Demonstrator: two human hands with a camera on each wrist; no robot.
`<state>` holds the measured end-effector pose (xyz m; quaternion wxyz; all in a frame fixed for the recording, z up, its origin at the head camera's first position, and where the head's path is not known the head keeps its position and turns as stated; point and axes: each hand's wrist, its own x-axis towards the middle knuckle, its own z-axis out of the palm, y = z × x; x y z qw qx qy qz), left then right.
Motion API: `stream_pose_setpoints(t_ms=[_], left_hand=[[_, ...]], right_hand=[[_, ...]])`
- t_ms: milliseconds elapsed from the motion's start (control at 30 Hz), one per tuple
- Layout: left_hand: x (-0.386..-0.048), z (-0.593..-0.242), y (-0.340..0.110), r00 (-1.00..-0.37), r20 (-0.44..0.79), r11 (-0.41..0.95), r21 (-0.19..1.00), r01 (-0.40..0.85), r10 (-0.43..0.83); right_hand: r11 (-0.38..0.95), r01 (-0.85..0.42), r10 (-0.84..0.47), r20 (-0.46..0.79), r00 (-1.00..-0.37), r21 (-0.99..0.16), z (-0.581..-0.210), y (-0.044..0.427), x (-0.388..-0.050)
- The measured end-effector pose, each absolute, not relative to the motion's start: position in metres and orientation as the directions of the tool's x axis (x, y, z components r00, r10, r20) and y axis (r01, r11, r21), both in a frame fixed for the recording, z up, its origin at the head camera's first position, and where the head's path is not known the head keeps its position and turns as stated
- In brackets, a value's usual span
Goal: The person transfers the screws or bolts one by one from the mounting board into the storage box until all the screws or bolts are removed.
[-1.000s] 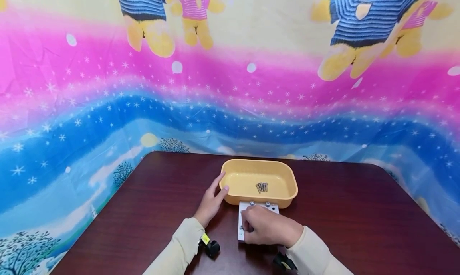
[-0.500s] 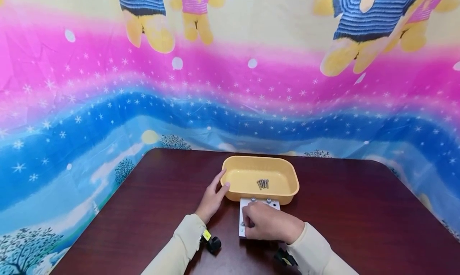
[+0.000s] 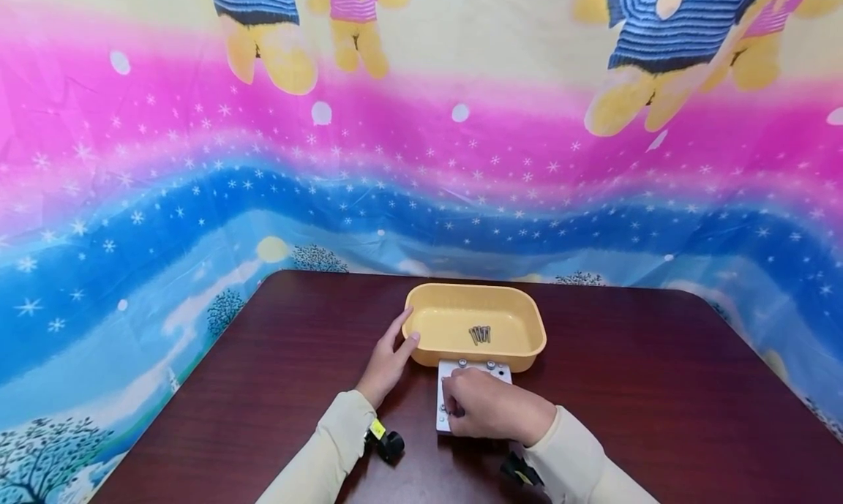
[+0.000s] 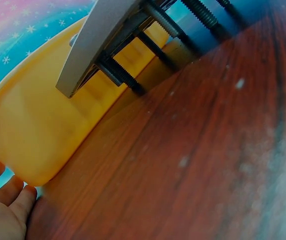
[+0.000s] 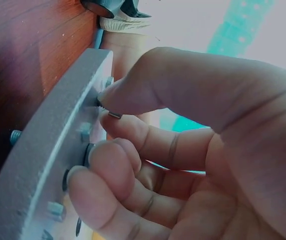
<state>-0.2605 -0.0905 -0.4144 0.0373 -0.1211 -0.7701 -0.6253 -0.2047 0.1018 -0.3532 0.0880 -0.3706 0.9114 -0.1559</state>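
Observation:
A grey metal plate [image 3: 444,394] lies in front of a yellow plastic tray [image 3: 435,361]. Threaded screws [image 4: 200,14] stick out beneath the plate, seen in the left wrist view. My right hand [image 3: 497,409] is over the plate and hides much of it. In the right wrist view its thumb and index finger pinch a small metal screw [image 5: 115,115] at the plate's face; the other fingers are curled close to the plate. My left hand [image 3: 385,365] holds the tray's near left corner, thumb over the rim and fingers against the outer wall.
Several loose screws [image 3: 480,334] lie inside the tray. The dark red-brown table [image 3: 626,387] extends to both sides. A patterned cloth [image 3: 421,160] hangs behind it. A small black camera [image 3: 390,445] is strapped to the left wrist.
The head view has shifted slightly. The right fingers have shifted only a little over the plate. The left hand stays on the tray, and the tray and loose screws look unmoved.

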Motion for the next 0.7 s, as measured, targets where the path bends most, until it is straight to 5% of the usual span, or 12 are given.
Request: stream_pose_setpoints(t_ms=[700], left_hand=[[-0.2608, -0.4141, -0.0901, -0.969, 0.207, 0.198, 0.953, 0.232, 0.136]], right_hand=[[0.684, -0.653, -0.698, -0.034, -0.715, -0.326, -0.3548, 0.1013, -0.2027]])
